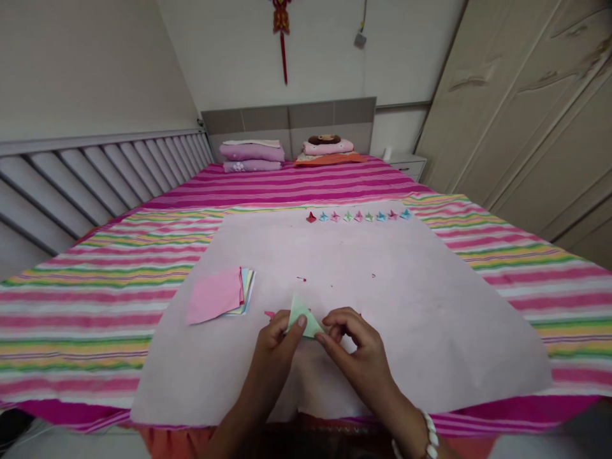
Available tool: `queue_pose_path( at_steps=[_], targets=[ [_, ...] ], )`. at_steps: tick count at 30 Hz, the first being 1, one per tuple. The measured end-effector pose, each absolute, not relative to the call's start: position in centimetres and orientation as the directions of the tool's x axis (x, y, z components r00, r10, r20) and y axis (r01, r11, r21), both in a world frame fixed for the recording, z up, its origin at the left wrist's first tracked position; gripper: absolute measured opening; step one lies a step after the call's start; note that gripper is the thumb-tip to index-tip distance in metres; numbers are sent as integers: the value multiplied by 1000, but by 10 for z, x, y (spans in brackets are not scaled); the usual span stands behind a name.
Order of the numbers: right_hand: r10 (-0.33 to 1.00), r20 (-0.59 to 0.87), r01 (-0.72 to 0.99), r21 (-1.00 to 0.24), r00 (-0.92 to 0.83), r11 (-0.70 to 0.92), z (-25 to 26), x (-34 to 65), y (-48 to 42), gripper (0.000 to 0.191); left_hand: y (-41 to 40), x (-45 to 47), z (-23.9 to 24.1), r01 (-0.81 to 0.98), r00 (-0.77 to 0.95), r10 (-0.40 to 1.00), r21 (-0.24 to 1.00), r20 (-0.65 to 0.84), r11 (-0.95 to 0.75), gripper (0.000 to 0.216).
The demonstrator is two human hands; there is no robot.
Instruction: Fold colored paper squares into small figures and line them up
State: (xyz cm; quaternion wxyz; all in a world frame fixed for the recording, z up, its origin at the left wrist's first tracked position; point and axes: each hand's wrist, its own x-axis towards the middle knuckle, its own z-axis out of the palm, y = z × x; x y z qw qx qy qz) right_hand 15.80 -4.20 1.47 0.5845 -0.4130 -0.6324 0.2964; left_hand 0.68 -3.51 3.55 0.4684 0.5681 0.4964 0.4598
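Note:
A light green sheet of paper (302, 316), folded into a triangle, is held up above the white sheet. My left hand (278, 335) grips its left side, the thumb pressed flat on the front. At its lower right corner, my right hand (352, 338) pinches the paper between thumb and a finger, the other fingers curled. To the left lies a stack of coloured paper (215, 297), pink on top. Small red scraps (270, 314) sit just behind my hands, partly hidden.
A large white sheet (430, 319) covers part of the striped bed (86, 293). Along its far edge stands a row of several small folded paper pieces (358, 217). A tiny red-tipped bit (301, 278) lies mid-sheet. Folded bedding (252, 155) rests by the headboard; a railing runs left.

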Motion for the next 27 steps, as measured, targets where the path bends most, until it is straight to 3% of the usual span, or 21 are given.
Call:
queue_pose_path(
  at_steps=[10,13,17,21,27],
  targets=[
    [992,124,-79,-990,-32,121,12,161,-37,13,-32,8,38,296,153,966,924,206,-244,9],
    [1000,15,-198,-980,-20,10,9,163,-34,19,-30,4,32,321,102,977,923,189,-212,19],
    [998,-58,-282,-957,-20,-62,5,164,-31,24,-29,1,25,117,84,991,987,105,-114,31],
    [999,-37,-232,-972,-23,-42,6,162,-33,23,-29,3,24,-139,160,987,989,-30,53,26],
    [999,13,-207,-978,-43,4,10,157,-35,23,-29,11,26,-194,80,988,970,-132,145,20]
  ],
)
